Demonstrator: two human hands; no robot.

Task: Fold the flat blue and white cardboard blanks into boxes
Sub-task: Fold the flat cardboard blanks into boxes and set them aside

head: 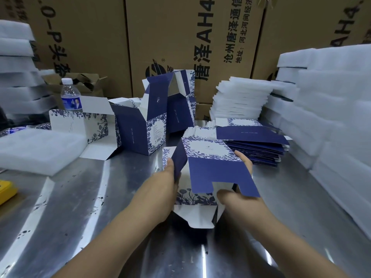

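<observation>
— Blank (pixel 210 163) first: you hold it above the table (pixel 80 207), half opened, between both hands and straight in front of you.
— Your left hand (pixel 170 183) grips its left side. The thumb presses on the dark blue side panel, just beside the small flowered flap. The other fingers are behind the card, so I cannot tell how they lie.
— Your right hand (pixel 241 199) pinches the right side. Its fingers (pixel 244 159) curl round the right edge, next to the flowered white panel. The thumb lies at the notched blue flap at the bottom.
— A white flap hangs down between your wrists, close to the table. I cannot tell whether it touches.
— The stack (pixel 259 149) of flat ones lies on the table just beyond your right hand, beside the foam (pixel 331 117) piles.
— Folded boxes (pixel 140 129) stand open-topped beyond your left hand, and a bottle (pixel 70 95) stands further left.
</observation>
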